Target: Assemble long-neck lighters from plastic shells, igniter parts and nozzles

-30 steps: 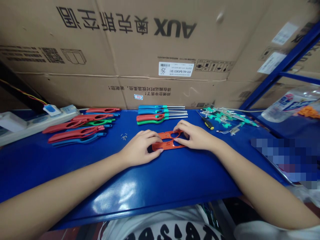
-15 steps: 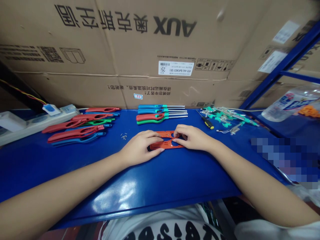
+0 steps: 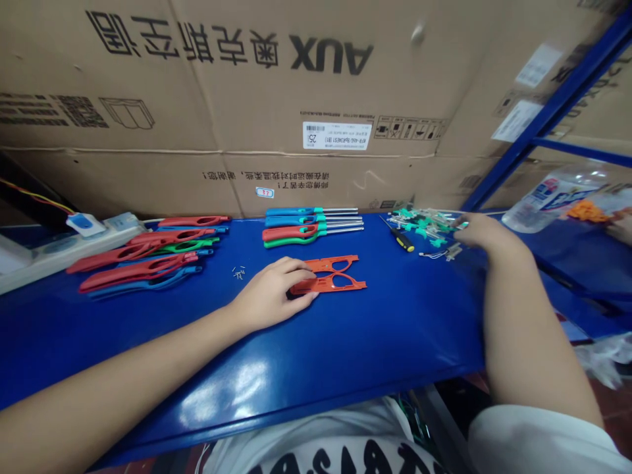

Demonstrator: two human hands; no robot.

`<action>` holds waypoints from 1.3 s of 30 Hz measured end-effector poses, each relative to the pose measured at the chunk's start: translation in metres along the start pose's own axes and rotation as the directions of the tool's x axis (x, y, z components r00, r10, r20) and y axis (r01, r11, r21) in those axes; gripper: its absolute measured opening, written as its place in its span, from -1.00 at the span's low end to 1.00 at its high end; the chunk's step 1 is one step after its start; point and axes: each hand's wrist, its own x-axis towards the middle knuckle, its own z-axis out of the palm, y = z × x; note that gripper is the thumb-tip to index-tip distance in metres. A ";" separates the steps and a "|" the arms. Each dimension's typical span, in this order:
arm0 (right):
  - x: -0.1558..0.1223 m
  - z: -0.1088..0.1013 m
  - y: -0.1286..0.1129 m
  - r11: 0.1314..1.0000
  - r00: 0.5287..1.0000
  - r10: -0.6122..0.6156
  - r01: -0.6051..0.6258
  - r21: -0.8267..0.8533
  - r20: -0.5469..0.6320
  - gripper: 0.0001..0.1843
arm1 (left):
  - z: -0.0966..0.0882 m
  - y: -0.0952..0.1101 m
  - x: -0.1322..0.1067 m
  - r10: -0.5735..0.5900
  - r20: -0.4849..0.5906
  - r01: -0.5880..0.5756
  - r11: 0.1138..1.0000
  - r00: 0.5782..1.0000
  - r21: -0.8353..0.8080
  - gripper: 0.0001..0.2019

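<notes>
My left hand (image 3: 271,293) is closed over the left ends of two orange lighter casing halves (image 3: 340,282), which lie side by side on the blue table. Their cut-out trigger loops point right. At the back right, my right hand (image 3: 481,234) reaches to the edge of a pile of lighter inner parts (image 3: 422,222), with green pieces and metal tubes. Its fingertips touch or hover at the pile; whether they grip a piece is hidden. A yellow-and-black screwdriver (image 3: 402,240) lies just left of that pile.
Several assembled lighters (image 3: 316,227) lie at the back middle. Red, blue and green casings (image 3: 143,266) are stacked at the left beside a power strip (image 3: 64,253). Small screws (image 3: 239,272) lie near my left hand. A plastic bottle (image 3: 548,201) and another person's hand (image 3: 621,227) are at the right.
My right hand has let go of the orange casing halves and moved right to the pile of inner parts. My left hand stays on the casing halves. The view has shifted slightly.
</notes>
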 end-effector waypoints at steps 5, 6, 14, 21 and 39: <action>0.007 0.008 0.016 0.990 0.968 0.143 -0.144 -0.007 0.205 -0.71 | 0.000 0.001 0.001 0.018 -0.006 -0.018 1.000 1.000 0.000 -0.75; 0.009 0.010 0.018 0.989 0.966 0.147 -0.149 -0.007 0.214 -0.71 | 0.000 0.001 0.001 0.016 -0.003 -0.016 1.000 1.000 -0.002 -0.74; 0.022 0.026 0.022 0.983 0.942 0.182 -0.178 -0.039 0.281 -0.70 | -0.001 0.000 -0.001 -0.057 0.014 0.057 0.998 0.998 0.038 -0.73; 0.030 0.032 0.021 0.981 0.932 0.194 -0.175 -0.088 0.306 -0.60 | -0.002 0.002 0.002 -0.091 0.052 0.090 0.996 0.994 0.030 -0.76; -0.010 -0.005 -0.007 0.961 0.973 -0.182 0.207 0.185 -0.145 -0.88 | -0.004 0.005 0.004 -0.232 0.027 0.222 0.954 0.972 0.202 -0.86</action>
